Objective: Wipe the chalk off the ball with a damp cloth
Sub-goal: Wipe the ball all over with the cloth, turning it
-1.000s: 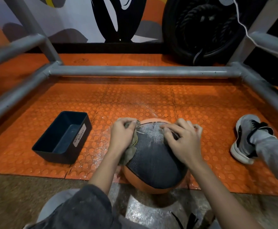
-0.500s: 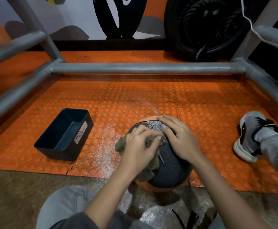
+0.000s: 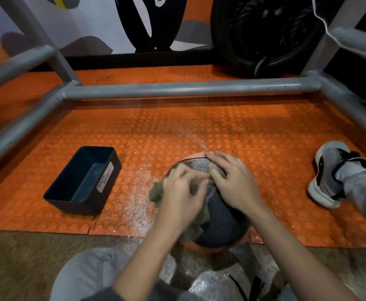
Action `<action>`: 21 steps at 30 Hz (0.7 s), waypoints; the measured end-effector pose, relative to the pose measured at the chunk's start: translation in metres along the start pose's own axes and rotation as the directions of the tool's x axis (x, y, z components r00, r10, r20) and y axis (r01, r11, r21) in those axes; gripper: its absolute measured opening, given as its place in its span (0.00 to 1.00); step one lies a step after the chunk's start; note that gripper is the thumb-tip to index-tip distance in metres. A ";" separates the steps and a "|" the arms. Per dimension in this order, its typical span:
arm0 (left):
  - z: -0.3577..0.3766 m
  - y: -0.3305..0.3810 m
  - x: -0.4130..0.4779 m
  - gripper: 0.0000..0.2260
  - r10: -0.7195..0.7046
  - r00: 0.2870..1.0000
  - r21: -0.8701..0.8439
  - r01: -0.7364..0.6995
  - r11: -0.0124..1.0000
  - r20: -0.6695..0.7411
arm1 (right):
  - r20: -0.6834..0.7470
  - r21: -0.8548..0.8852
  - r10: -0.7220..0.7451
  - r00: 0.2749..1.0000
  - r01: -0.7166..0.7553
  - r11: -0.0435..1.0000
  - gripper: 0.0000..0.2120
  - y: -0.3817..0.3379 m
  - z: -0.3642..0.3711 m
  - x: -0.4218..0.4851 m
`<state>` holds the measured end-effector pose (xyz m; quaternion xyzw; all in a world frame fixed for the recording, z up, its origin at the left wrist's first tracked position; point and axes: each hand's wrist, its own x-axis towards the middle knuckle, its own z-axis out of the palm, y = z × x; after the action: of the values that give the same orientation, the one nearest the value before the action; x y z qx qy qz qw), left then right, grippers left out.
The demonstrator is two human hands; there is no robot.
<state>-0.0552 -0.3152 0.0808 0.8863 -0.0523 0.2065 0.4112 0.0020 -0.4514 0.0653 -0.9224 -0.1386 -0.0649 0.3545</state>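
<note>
An orange and dark grey ball (image 3: pixel 221 224) sits on the orange studded floor mat in front of me. White chalk dusts its top panel (image 3: pixel 196 165). My left hand (image 3: pixel 182 196) grips an olive-brown cloth (image 3: pixel 156 191) against the ball's upper left side, and the cloth hangs down under the hand. My right hand (image 3: pixel 232 181) lies over the ball's top right, fingers spread on the surface. Much of the ball is hidden by both hands.
A dark blue bin labelled "waste basket" (image 3: pixel 83 181) stands on the mat (image 3: pixel 177 127) to the left. Chalk dust (image 3: pixel 138 203) speckles the mat beside the ball. A grey metal frame (image 3: pixel 177 89) crosses ahead. My shoe (image 3: pixel 329 174) rests at right.
My left hand has carried the cloth from the ball's left side up over its top centre, beside my right hand. The right hand stays on top of the ball.
</note>
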 end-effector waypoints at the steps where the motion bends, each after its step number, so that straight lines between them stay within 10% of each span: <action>1: 0.001 0.003 -0.009 0.07 0.058 0.998 0.014 -0.058 0.998 0.019 | -0.004 0.023 0.003 1.000 -0.003 1.000 0.17 0.001 0.000 0.002; 11: -0.009 -0.034 0.044 0.09 -0.207 0.978 -0.143 0.206 0.968 0.008 | -0.014 0.051 0.011 1.000 -0.010 0.999 0.16 -0.002 0.000 -0.002; 21: -0.003 -0.022 -0.020 0.05 0.291 0.946 -0.007 -0.293 0.956 0.142 | -0.006 0.130 0.044 0.999 -0.043 0.991 0.14 0.010 -0.004 0.009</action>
<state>-0.0686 -0.3006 0.0586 0.8841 -0.2106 0.2021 0.3648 0.0130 -0.4593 0.0641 -0.8999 -0.1208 -0.0518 0.4158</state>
